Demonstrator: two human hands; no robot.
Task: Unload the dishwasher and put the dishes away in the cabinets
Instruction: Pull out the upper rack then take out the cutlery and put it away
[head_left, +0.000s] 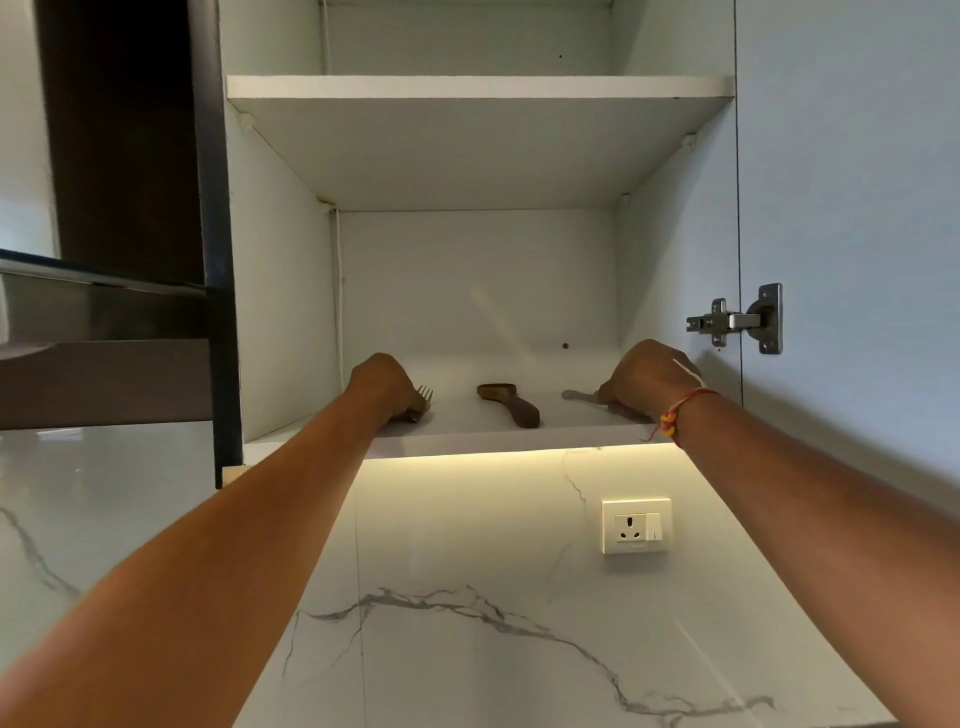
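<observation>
White laminate is seen throughout the open cabinet (280, 312), and both hands are raised to its lower shelf (467, 422). A fork (425, 394) is gripped by the left hand (382, 384) at the shelf's left side, the tines showing past the curled fingers. A knife (579, 396) is held by the right hand (641, 379) at the right side, its blade pointed left. Between them, apart from both, a wooden utensil (511, 405) is laid on the shelf. A red thread bracelet (680, 410) is worn on the right wrist. A metal hinge (737, 319) is fixed to the door at the right, and a socket (635, 526) is set in the marble wall (467, 623) below.
</observation>
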